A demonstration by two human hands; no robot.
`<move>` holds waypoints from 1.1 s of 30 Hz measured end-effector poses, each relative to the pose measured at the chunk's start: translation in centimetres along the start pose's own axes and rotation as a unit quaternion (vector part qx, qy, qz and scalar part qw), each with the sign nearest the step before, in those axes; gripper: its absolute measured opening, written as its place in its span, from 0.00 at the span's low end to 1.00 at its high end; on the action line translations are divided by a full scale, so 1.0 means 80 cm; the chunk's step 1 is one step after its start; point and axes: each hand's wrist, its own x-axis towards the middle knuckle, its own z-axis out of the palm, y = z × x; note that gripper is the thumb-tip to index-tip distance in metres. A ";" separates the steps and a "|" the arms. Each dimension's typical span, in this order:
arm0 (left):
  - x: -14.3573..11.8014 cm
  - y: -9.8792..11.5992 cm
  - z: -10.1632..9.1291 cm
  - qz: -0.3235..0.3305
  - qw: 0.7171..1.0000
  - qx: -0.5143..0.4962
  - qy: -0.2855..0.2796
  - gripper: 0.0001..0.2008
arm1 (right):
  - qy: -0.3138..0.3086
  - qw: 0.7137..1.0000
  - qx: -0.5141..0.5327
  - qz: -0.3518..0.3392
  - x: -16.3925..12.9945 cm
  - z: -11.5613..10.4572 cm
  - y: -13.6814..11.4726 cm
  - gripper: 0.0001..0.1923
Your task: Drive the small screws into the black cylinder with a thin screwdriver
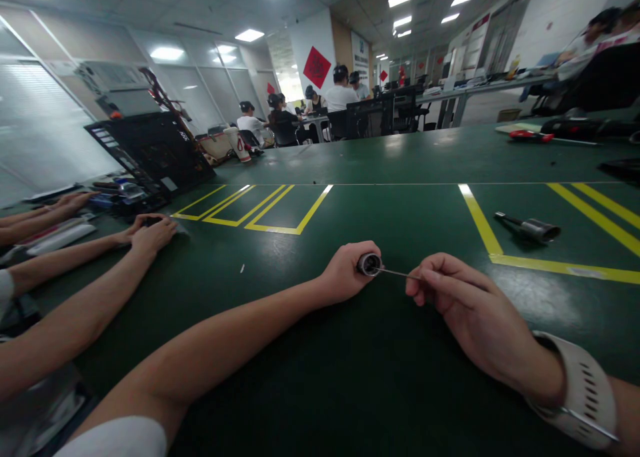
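Observation:
My left hand (347, 270) rests on the green table (380, 370) and is closed around a small round metal handle (369, 263), whose end faces right. My right hand (465, 303) pinches a thin metal shaft (397, 273) between thumb and fingers. The shaft's tip meets the end of the handle. A white perforated band sits on my right wrist (580, 390).
A second metal screwdriver-like tool (530, 227) lies inside yellow floor-tape lines at right. A co-worker's arms (75, 303) reach over the table at left, near an opened black laptop (150, 153). A red-handled tool (533, 136) lies far right. Several people sit at desks behind.

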 end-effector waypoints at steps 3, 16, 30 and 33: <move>0.000 0.001 0.001 -0.019 0.999 0.042 0.009 0.03 | -0.001 0.996 -0.081 -0.039 -0.004 -0.001 0.005 0.07; -0.002 -0.002 0.000 0.020 0.997 0.069 0.011 0.03 | -0.012 0.999 0.026 0.042 0.003 0.001 0.000 0.06; -0.001 0.001 0.000 0.014 0.997 -0.068 -0.029 0.06 | -0.034 0.999 0.030 0.025 0.001 0.002 0.002 0.05; 0.000 0.000 0.001 0.011 0.998 -0.057 -0.023 0.07 | -0.029 0.999 0.025 0.018 0.001 0.002 0.004 0.05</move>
